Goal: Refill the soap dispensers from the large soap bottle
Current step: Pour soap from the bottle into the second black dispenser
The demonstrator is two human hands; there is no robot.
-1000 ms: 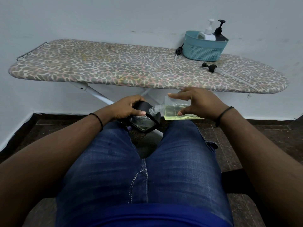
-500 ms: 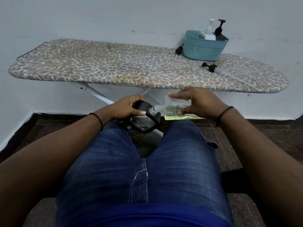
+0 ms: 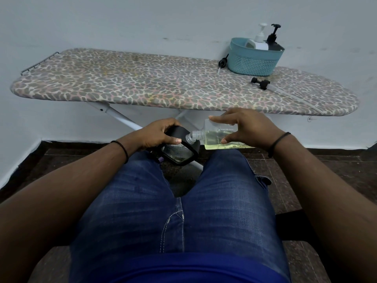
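— What does the head view show in the person's hands?

— The right hand [image 3: 247, 127] pinches a clear soap bottle [image 3: 218, 137] between thumb and fingers, tipped on its side with its open neck pointing left. Pale yellow-green liquid lies along its lower side. The left hand [image 3: 158, 134] wraps around a black-cased dispenser [image 3: 180, 147], fingers curled over its top, held above the knees in blue jeans [image 3: 173, 205]. The bottle's neck sits right at the dispenser's upper edge; whether liquid is running cannot be told.

— And beyond the hands?

— An ironing board [image 3: 142, 82] with a leopard-print cover stands against the wall. On its right end is a teal basket [image 3: 255, 58] holding a white pump bottle [image 3: 258, 42] and a black pump bottle [image 3: 273, 40]. One loose black pump head [image 3: 260, 82] lies just in front of the basket, another [image 3: 223, 62] at its left side.
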